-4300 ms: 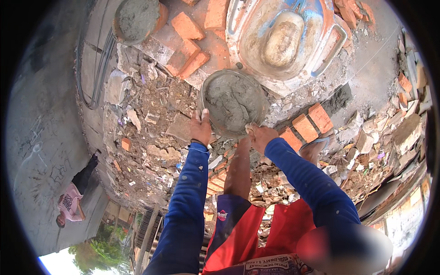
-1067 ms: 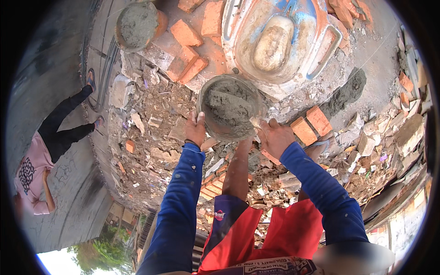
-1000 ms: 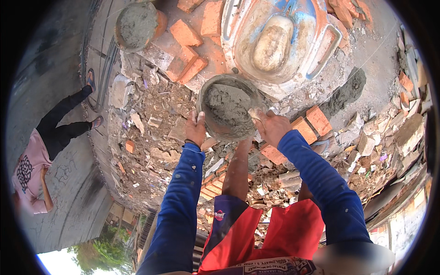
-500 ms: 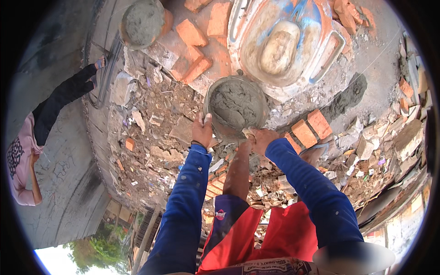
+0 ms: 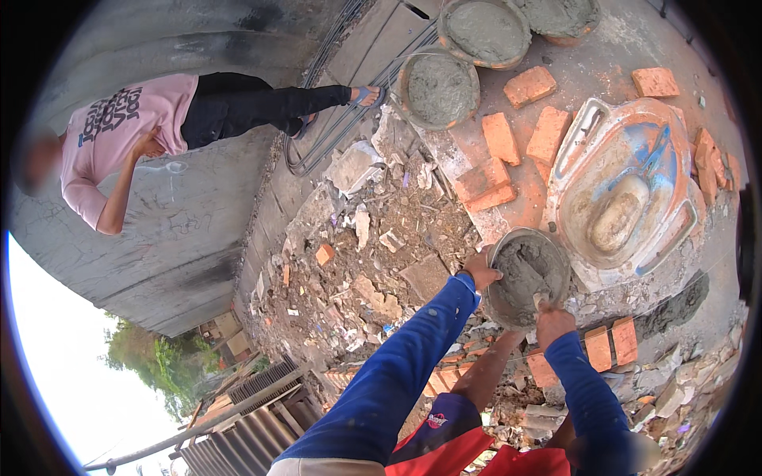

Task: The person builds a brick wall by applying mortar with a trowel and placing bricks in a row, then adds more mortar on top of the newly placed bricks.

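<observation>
A round metal pan of wet grey mortar [image 5: 525, 276] is held up in front of me. My left hand [image 5: 481, 272] grips its left rim. My right hand [image 5: 551, 321] grips the near rim, thumb on the edge. Both arms wear blue sleeves. Below the pan lies brick rubble, with red bricks [image 5: 609, 346] just to the right of my right hand.
A ceramic squat toilet pan [image 5: 627, 190] lies to the right. Three more mortar-filled pans [image 5: 439, 87] stand at the top, with loose red bricks [image 5: 500, 139] beside them. A person in a pink shirt [image 5: 119, 127] stands at upper left on a concrete slab [image 5: 190, 238]. Rubble [image 5: 373, 262] covers the middle.
The view has swung, so more pans and the whole person in pink now show. The pan has tilted slightly and my right hand has shifted to its near rim.
</observation>
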A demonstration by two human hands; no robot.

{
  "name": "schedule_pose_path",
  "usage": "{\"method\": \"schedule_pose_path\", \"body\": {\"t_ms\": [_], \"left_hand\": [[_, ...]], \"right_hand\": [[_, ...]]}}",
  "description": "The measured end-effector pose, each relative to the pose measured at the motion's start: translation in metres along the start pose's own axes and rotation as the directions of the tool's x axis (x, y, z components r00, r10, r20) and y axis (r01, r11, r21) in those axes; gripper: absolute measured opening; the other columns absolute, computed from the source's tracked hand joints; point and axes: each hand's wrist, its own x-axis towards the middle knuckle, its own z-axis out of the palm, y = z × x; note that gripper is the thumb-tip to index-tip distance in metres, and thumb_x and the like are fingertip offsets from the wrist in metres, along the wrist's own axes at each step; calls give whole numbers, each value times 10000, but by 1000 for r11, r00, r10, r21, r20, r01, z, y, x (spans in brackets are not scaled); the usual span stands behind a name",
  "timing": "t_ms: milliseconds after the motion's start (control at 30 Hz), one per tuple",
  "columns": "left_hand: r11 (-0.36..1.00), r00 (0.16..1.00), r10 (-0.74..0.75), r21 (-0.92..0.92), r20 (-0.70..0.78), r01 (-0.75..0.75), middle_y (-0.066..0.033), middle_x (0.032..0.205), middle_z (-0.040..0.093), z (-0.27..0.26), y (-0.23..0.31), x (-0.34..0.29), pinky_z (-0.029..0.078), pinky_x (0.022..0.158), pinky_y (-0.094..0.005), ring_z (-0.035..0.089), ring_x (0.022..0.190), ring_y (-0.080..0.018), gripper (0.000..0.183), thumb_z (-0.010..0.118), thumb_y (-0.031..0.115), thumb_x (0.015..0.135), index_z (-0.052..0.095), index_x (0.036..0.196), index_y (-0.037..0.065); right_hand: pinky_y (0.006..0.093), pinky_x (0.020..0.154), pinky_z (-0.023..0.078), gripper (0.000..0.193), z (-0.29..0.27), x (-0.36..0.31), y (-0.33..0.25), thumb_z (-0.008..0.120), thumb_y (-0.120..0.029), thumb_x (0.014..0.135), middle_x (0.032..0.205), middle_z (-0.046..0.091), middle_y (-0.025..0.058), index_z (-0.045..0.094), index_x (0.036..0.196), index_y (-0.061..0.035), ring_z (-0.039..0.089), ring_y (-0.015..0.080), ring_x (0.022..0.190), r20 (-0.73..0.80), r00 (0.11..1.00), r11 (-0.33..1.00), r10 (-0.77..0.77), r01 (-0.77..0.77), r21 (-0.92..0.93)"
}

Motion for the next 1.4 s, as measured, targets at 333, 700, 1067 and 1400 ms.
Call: {"method": "schedule_pose_path", "body": {"t_ms": [333,700,1067,1400], "left_hand": [[861,996,12,-508,85,33,-111,1074,716,26,-92,-74,546,836,-356,685,952,-228,447,593,-29,774,611,1220,-11],[907,988,-31,-412,150,91,-77,1034,695,-2,40,-230,534,813,-322,661,899,-182,386,575,-52,792,624,1174,-23],[941,931,300,-228,209,-252,-117,1166,662,90,161,-304,499,924,-322,633,1037,-197,468,566,-38,790,546,1257,-63],[931,916,265,-328,302,-161,-73,1164,644,161,193,-301,470,934,-293,610,1039,-170,510,574,-74,800,525,1305,-18]], "right_hand": [[484,781,542,491,-6,-114,40,525,-395,958,1058,656,193,563,1269,-17,680,374,917,-13,1000,973,24,-20,229],[490,762,523,380,-11,-228,107,526,-328,979,973,651,186,570,1202,-24,666,377,871,-239,962,933,135,-42,358],[519,664,539,437,20,-286,75,499,-416,981,692,664,224,606,1095,-8,677,421,688,-254,934,765,251,-30,644],[507,700,535,442,34,-365,181,532,-494,959,852,705,191,662,1109,-100,672,421,769,-286,930,705,231,43,708]]}}
